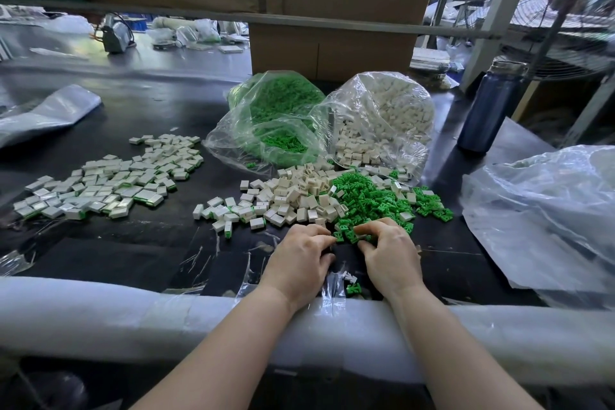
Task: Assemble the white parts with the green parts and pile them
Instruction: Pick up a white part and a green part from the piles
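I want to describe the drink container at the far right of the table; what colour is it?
Dark blue bottle with a silver cap, seen in the head view.

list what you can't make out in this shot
- Head view: what the left hand holds, if anything; its curled fingers hide it.
- Whether the right hand pinches a green part; fingers cover it.
- How full the green bag and white bag are; crumpled plastic blurs them.
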Demonstrator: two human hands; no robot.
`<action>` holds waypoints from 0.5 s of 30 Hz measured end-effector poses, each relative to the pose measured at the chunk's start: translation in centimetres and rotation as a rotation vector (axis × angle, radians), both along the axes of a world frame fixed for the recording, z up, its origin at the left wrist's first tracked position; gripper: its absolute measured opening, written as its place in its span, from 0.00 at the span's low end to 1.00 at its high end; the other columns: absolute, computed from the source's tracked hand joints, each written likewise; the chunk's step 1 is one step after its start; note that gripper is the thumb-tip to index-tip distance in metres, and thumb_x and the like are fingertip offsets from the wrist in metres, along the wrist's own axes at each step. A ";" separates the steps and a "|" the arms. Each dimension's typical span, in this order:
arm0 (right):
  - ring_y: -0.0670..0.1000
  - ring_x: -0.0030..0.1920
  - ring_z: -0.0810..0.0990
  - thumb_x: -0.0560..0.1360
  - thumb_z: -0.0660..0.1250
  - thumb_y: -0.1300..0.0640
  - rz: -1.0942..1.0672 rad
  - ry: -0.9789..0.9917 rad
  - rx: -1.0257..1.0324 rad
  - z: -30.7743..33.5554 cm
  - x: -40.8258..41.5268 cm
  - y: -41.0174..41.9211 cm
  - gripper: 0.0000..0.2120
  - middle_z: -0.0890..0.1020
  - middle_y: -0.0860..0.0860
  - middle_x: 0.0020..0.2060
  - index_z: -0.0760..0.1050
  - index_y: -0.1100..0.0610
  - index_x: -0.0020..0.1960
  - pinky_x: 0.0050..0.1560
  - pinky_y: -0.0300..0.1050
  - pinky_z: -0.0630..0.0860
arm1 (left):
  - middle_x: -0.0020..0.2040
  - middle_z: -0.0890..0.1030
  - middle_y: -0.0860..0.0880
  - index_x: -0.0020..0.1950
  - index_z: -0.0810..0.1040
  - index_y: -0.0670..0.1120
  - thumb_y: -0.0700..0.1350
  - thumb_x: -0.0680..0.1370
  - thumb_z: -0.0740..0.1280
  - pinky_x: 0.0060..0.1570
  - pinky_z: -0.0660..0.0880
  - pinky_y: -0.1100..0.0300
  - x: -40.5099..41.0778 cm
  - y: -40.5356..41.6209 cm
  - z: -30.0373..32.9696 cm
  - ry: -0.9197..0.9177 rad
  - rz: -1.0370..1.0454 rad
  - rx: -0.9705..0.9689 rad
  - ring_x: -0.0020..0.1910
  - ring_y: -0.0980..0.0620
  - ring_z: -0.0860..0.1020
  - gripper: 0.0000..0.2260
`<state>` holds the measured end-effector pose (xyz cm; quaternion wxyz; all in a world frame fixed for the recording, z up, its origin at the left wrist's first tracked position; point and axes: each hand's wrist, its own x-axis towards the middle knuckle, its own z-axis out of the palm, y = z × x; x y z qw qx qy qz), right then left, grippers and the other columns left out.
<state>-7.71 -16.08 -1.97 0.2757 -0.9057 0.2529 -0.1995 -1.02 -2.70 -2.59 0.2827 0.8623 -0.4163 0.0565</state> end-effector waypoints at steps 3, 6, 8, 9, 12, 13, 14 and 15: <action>0.50 0.56 0.72 0.76 0.66 0.58 -0.011 0.000 -0.002 0.0 0.0 -0.1 0.06 0.79 0.47 0.51 0.79 0.53 0.51 0.53 0.37 0.64 | 0.60 0.76 0.54 0.62 0.78 0.47 0.45 0.78 0.63 0.61 0.59 0.69 0.0 0.0 0.1 -0.009 0.008 -0.027 0.61 0.55 0.67 0.13; 0.50 0.57 0.71 0.76 0.66 0.57 -0.028 -0.006 -0.005 0.0 0.0 -0.1 0.05 0.78 0.48 0.51 0.79 0.53 0.51 0.48 0.35 0.60 | 0.56 0.77 0.52 0.59 0.79 0.47 0.44 0.78 0.64 0.59 0.62 0.68 0.0 0.1 0.3 -0.010 0.044 -0.056 0.57 0.54 0.69 0.11; 0.50 0.57 0.71 0.76 0.66 0.57 -0.026 -0.014 -0.010 0.0 0.1 -0.1 0.06 0.77 0.48 0.50 0.79 0.53 0.52 0.48 0.35 0.60 | 0.54 0.76 0.52 0.59 0.79 0.47 0.46 0.78 0.63 0.59 0.64 0.67 0.0 0.2 0.2 -0.012 0.093 -0.073 0.57 0.53 0.69 0.11; 0.50 0.57 0.70 0.76 0.66 0.57 -0.016 -0.014 -0.015 0.0 0.1 -0.1 0.07 0.76 0.47 0.50 0.79 0.53 0.53 0.50 0.35 0.61 | 0.54 0.76 0.52 0.59 0.78 0.48 0.47 0.78 0.64 0.59 0.64 0.66 0.0 0.2 0.2 -0.013 0.119 -0.074 0.57 0.53 0.68 0.11; 0.50 0.58 0.69 0.77 0.64 0.55 0.029 0.022 -0.034 0.0 0.2 0.1 0.11 0.74 0.48 0.52 0.78 0.50 0.58 0.59 0.42 0.65 | 0.55 0.73 0.52 0.62 0.76 0.48 0.50 0.78 0.63 0.62 0.64 0.61 0.2 0.2 0.2 0.007 0.174 -0.027 0.59 0.53 0.67 0.14; 0.50 0.59 0.69 0.78 0.62 0.54 0.037 0.050 -0.050 0.0 0.3 0.2 0.12 0.74 0.48 0.54 0.78 0.48 0.60 0.61 0.44 0.66 | 0.55 0.73 0.52 0.63 0.76 0.49 0.50 0.78 0.63 0.63 0.64 0.60 0.2 0.2 0.2 0.014 0.183 -0.003 0.59 0.53 0.67 0.15; 0.50 0.59 0.68 0.79 0.61 0.53 0.040 0.082 -0.077 0.0 0.3 0.3 0.13 0.73 0.48 0.56 0.77 0.46 0.61 0.61 0.46 0.66 | 0.56 0.73 0.52 0.63 0.76 0.49 0.51 0.78 0.62 0.64 0.64 0.59 0.2 0.2 0.1 0.017 0.190 0.014 0.59 0.52 0.67 0.15; 0.51 0.59 0.68 0.79 0.60 0.53 0.042 0.111 -0.109 0.0 0.4 0.3 0.13 0.73 0.48 0.57 0.76 0.45 0.62 0.60 0.47 0.65 | 0.56 0.73 0.52 0.63 0.76 0.49 0.51 0.78 0.62 0.64 0.64 0.58 0.2 0.1 0.1 0.017 0.195 0.024 0.59 0.52 0.67 0.15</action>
